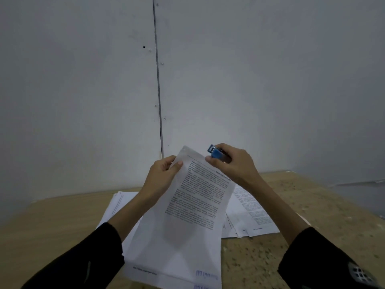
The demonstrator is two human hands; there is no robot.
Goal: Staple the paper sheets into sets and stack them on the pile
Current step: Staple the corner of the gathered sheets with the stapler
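Pinching the upper left edge of a set of printed paper sheets with the left hand, thumb on the front, fingers curled behind. Holding that set up off the counter, tilted, with its top corner toward 12 o'clock and its bottom edge down at 6 o'clock. Gripping a small blue stapler in the right hand, fingers wrapped round it, at 3 o'clock from the set's top corner and just over the upper right edge; cannot tell whether touching the paper. Lying flat on the counter beneath the raised set: a pile of white sheets at 9 o'clock of it, and more printed pages, fanned and overlapping, at 3 o'clock. Dark sleeves on both forearms. Behind the counter at 12 o'clock, a pale grey wall with a vertical seam.
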